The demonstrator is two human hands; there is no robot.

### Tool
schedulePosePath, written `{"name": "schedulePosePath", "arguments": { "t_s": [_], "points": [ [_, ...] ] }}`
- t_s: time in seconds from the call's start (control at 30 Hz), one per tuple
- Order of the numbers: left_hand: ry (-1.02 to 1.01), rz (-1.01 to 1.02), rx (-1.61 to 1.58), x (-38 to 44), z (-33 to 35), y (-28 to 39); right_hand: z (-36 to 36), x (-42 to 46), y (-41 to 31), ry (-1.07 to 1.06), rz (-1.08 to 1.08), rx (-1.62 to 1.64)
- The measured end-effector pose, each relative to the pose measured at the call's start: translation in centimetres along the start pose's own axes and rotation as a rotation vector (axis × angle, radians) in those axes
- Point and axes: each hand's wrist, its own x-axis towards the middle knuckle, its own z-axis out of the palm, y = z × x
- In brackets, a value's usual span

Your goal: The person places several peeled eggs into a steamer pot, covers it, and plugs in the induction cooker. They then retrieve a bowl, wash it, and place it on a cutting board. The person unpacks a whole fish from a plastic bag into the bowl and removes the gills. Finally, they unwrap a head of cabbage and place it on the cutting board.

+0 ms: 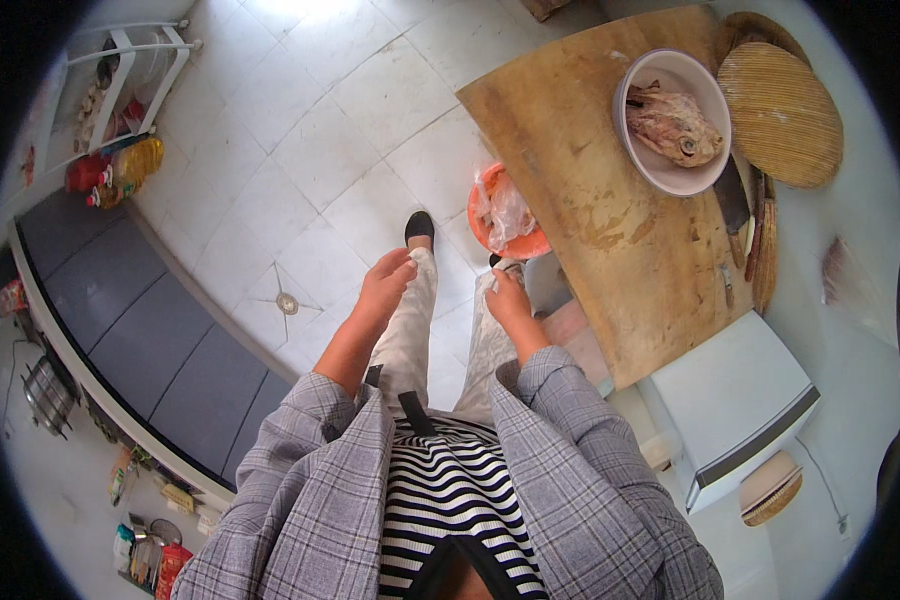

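Observation:
My left hand hangs over my left trouser leg, its fingers loosely bent and nothing visible in it. Over the right leg, my right hand has curled fingers; its palm is hidden. Just beyond the right hand stands an orange plastic bucket with a clear plastic bag in it, partly under the wooden tabletop. On that tabletop rests a pale bowl holding a fish head. A cleaver lies beside the bowl, near the wall.
Round woven lids lean behind the bowl. A brush lies along the table's back edge. Right of me is a white appliance. To my left runs a grey-fronted counter; oil bottles stand by a white rack.

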Motion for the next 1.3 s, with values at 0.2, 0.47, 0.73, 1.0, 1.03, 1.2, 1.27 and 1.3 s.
{"name": "schedulePosePath", "arguments": {
  "t_s": [0.2, 0.47, 0.73, 1.0, 1.03, 1.2, 1.27, 1.3],
  "points": [
    [-0.009, 0.008, 0.017, 1.9, 0.5, -2.5, 1.0, 5.2, -0.1, 0.183, -0.047, 0.100],
    [0.167, -0.148, -0.073, 4.7, -0.5, -11.5, 0.6, 19.0, -0.6, -0.108, 0.083, 0.175],
    [0.120, -0.083, 0.028, 6.0, 3.6, -8.5, 7.3, 22.3, 8.3, 0.321, 0.023, -0.023],
    [0.064, 0.236, 0.064, 4.5, 11.7, 2.0, -6.5, 3.7, 3.2, -0.043, -0.018, 0.355],
    [0.027, 0.255, 0.092, 4.2, 13.0, 3.9, -7.5, 2.2, 3.8, 0.017, -0.039, 0.401],
    [0.000, 0.353, 0.245, 1.1, 18.9, 11.4, -15.0, -3.2, 4.9, 0.305, -0.052, 0.569],
    [-0.024, 0.403, 0.305, -0.2, 21.4, 13.8, -17.6, -4.0, 6.0, 0.477, -0.093, 0.627],
    [-0.022, 0.437, 0.307, -0.4, 22.3, 14.5, -20.1, -4.8, 5.8, 0.492, -0.098, 0.631]
  ]
}}
